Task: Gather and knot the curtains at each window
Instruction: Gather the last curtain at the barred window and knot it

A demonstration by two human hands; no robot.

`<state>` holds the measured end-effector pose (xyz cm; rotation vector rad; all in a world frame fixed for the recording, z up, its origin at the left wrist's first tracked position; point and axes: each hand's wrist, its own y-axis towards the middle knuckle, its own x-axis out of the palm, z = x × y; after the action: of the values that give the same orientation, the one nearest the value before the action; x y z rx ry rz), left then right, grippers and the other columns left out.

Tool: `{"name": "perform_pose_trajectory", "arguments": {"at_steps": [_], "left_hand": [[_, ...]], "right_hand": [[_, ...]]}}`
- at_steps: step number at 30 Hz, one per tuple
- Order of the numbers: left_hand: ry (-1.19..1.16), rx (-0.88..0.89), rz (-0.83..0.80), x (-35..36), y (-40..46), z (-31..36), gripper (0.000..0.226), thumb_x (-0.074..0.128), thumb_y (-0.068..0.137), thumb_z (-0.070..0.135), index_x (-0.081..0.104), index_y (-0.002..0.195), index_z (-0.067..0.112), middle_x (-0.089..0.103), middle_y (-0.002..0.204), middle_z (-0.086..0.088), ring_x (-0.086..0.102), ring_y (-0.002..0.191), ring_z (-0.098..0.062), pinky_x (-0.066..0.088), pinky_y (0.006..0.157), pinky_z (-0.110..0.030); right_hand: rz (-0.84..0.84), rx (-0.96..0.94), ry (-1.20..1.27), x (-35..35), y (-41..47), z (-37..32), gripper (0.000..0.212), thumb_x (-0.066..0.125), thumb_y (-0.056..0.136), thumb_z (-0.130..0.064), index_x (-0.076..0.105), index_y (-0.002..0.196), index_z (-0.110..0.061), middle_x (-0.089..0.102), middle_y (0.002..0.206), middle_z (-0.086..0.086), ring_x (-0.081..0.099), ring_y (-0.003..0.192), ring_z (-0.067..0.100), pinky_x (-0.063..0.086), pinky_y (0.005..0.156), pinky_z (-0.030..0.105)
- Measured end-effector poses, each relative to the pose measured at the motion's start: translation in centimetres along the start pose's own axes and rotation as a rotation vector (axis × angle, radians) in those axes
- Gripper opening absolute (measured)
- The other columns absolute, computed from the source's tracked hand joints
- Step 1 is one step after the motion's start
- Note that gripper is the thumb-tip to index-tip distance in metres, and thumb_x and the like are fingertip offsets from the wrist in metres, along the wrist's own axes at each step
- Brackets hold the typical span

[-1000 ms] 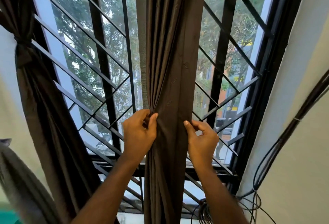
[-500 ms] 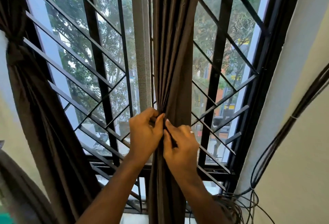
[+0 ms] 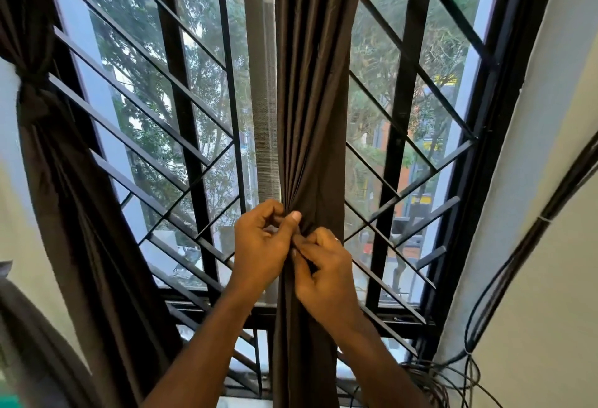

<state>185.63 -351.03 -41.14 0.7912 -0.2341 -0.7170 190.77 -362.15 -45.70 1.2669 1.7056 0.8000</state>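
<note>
Brown pleated fabric curtain (image 3: 310, 116) looked soft and slippery; your left hand (image 3: 262, 244) and right hand (image 3: 325, 273) both pinched its gathered folds, a sound hold for knotting

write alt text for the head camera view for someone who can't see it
Two hands, the left hand and right hand, pinch a brown curtain into a bunch at the middle of a barred window. Another curtain at the far left is already knotted, and loose cables hang by the wall on the right.
</note>
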Motion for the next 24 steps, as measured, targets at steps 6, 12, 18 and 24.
{"name": "perform_pose_trajectory", "arguments": {"at_steps": [6, 12, 18, 24], "left_hand": [[-0.030, -0.018, -0.047, -0.9, 0.4, -0.9, 0.024, 0.070, 0.090, 0.014, 0.055, 0.073, 0.008, 0.047, 0.059, 0.004, 0.042, 0.053, -0.006, 0.036, 0.052, -0.020], [0.058, 0.026, 0.012, -0.9, 0.8, -0.5, 0.028, 0.070, 0.091, 0.014, 0.053, 0.070, 0.017, 0.049, 0.059, 0.005, 0.045, 0.054, -0.006, 0.039, 0.052, -0.026], [0.412, 0.171, 0.149, -0.5, 0.4, -0.8, 0.025, 0.066, 0.091, 0.018, 0.052, 0.071, 0.013, 0.051, 0.060, 0.001, 0.049, 0.053, -0.019, 0.042, 0.050, -0.038], [0.435, 0.241, 0.138, -0.6, -0.3, -0.7, 0.022, 0.065, 0.091, 0.017, 0.055, 0.072, 0.011, 0.053, 0.062, 0.003, 0.048, 0.053, -0.015, 0.040, 0.049, -0.033]], "right_hand": [[0.282, 0.421, 0.115, -2.4, 2.1, 2.3, 0.036, 0.076, 0.090, -0.013, 0.068, 0.122, -0.026, 0.063, 0.114, -0.009, 0.060, 0.101, 0.006, 0.046, 0.083, 0.011], [0.346, 0.535, 0.082, -2.4, 3.2, 3.3, 0.009, 0.080, 0.087, -0.014, 0.075, 0.091, -0.020, 0.070, 0.081, -0.006, 0.064, 0.076, 0.002, 0.054, 0.074, 0.030], [0.265, 0.044, -0.163, -1.0, -0.4, -0.5, 0.011, 0.075, 0.088, -0.004, 0.075, 0.092, -0.014, 0.067, 0.081, 0.000, 0.061, 0.077, 0.021, 0.049, 0.070, 0.043], [0.201, 0.015, -0.230, 0.4, -0.6, -1.1, 0.005, 0.070, 0.090, -0.008, 0.072, 0.086, -0.011, 0.062, 0.076, 0.006, 0.059, 0.068, 0.028, 0.048, 0.065, 0.049]]}}
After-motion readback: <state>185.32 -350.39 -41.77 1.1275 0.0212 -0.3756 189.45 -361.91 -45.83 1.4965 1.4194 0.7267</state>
